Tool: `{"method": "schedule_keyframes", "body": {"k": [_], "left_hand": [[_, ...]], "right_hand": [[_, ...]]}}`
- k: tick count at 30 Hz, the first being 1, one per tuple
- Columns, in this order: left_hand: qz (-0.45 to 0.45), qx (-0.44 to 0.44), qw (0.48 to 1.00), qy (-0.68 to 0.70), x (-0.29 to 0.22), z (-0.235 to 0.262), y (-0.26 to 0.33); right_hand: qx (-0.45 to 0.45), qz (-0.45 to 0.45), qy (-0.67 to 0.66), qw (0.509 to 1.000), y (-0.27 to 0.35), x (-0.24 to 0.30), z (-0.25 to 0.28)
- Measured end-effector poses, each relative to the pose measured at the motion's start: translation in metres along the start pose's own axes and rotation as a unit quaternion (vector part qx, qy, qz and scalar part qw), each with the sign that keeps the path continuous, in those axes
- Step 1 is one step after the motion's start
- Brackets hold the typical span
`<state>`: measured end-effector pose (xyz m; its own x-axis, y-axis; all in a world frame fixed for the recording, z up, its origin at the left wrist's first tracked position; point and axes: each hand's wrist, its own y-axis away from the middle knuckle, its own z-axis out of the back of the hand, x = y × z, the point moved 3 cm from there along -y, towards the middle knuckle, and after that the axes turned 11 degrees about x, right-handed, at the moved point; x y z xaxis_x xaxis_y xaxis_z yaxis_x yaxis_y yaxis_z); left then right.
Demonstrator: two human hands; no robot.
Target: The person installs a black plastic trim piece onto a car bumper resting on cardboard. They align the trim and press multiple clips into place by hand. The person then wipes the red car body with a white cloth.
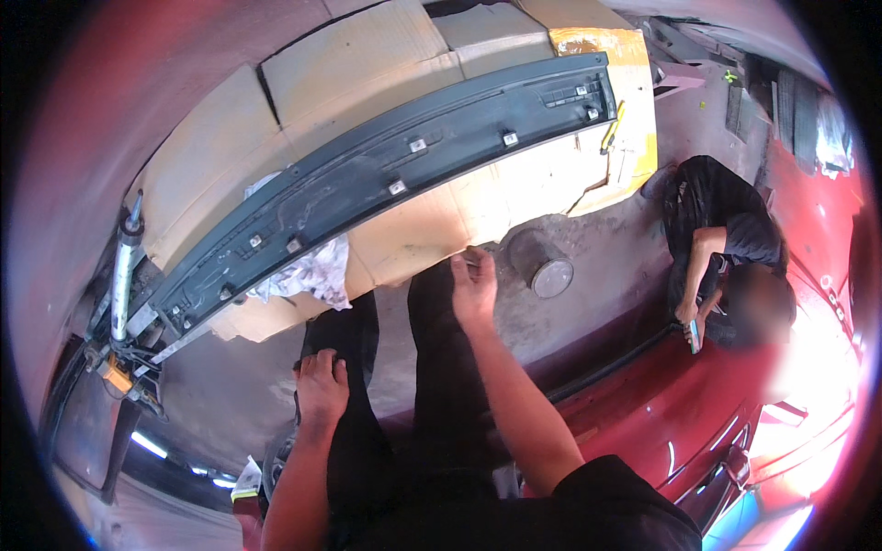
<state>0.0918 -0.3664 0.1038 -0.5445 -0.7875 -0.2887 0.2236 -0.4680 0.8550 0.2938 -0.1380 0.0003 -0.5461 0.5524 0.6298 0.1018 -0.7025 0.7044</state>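
Note:
A long dark grey plastic trim panel (pixel 340 190) lies lengthwise across brown cardboard (pixel 358 55), showing several small metal clips on its upper face. My right hand (pixel 474 289) is at the cardboard's near edge, fingers curled in; whatever they pinch is too small to name. Over my dark trouser leg, my left hand (pixel 322 386) is closed with the knuckles up. A dark sliver shows beside it, but its grip is hidden. A crumpled patterned rag (pixel 317 274) pokes out from under the panel, between both hands and the panel's left half.
A yellow utility knife (pixel 613 129) lies right of the panel. At far left stands a caulking gun (pixel 119 285) with a pale tube. A round bucket (pixel 549 275) sits on the floor. To the right, a person (pixel 726 230) crouches by a red car (pixel 643 413), holding a small tool.

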Motion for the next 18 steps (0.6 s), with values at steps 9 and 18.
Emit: {"method": "schedule_keyframes", "body": {"k": [9, 18], "left_hand": [[0.022, -0.020, 0.994, -0.106, 0.110, 0.032, 0.023], [0.087, 0.044, 0.995, -0.022, 0.171, 0.002, 0.045]], "right_hand": [[0.040, 0.042, 0.024, 0.998, 0.048, 0.060, -0.113], [0.031, 0.011, 0.114, 0.993, 0.057, 0.045, -0.114]]}}
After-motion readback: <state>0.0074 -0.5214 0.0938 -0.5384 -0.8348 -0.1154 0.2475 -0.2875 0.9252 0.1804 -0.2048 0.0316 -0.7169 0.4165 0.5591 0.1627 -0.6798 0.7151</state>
